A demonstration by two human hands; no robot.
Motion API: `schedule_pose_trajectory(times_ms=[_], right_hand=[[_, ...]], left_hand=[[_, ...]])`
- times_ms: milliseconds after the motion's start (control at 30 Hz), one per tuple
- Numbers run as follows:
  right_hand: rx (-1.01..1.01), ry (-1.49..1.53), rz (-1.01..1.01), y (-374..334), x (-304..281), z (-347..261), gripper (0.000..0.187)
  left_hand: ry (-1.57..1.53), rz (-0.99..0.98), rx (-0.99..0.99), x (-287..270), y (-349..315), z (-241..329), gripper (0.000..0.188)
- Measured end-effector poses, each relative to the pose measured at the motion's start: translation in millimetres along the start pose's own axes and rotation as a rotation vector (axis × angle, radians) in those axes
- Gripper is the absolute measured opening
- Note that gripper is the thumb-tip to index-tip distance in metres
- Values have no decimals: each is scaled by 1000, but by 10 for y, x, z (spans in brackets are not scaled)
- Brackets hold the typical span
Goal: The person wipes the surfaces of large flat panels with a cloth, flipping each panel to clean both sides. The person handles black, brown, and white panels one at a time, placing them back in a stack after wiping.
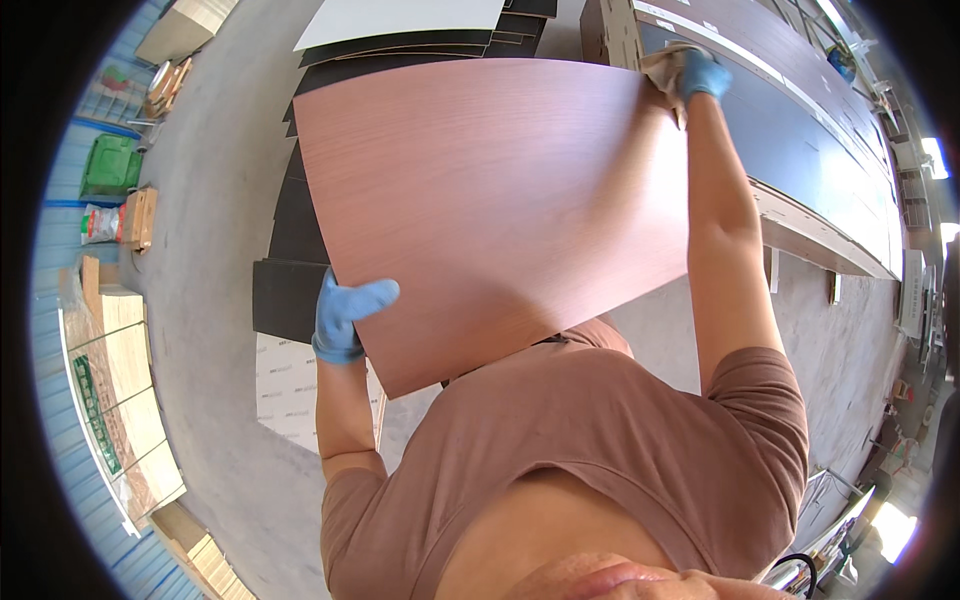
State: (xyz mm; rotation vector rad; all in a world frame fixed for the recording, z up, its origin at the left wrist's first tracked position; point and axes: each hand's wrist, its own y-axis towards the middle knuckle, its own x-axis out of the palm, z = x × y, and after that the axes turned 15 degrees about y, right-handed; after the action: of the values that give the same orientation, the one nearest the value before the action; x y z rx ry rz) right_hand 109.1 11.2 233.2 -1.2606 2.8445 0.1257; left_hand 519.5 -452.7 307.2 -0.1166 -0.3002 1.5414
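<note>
A large reddish wood-grain panel is tilted up in front of my body. My left hand, in a blue glove, grips its left edge near the lower corner, the thumb on the face and the other fingers mostly hidden behind. At the far right corner of the panel is my right hand, also gloved in blue. A crumpled beige cloth is bunched in its fingers and touches the corner. What supports the panel from below is hidden.
Dark boards lie fanned in a stack behind the panel, with a white sheet at the far end. To the right stands a long stack of dark panels. A green bin and wrapped boards line the left wall.
</note>
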Motion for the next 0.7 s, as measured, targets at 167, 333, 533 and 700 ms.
schedule_pose_trajectory(times_ms=[167, 333, 533, 700], right_hand=[[-193, 407, -162, 99, -329, -57, 28], [-300, 35, -447, -986, 99, 178, 47], [-639, 264, -880, -3249, 180, -434, 30], [-673, 224, -1186, -3699, -573, -722, 40]], left_hand=[[-167, 143, 25, 167, 147, -84, 63], [-156, 51, 114, 311, 322, -127, 63], [-40, 25, 102, 645, 793, -102, 70], [-247, 12, 80, 713, 945, -25, 82]])
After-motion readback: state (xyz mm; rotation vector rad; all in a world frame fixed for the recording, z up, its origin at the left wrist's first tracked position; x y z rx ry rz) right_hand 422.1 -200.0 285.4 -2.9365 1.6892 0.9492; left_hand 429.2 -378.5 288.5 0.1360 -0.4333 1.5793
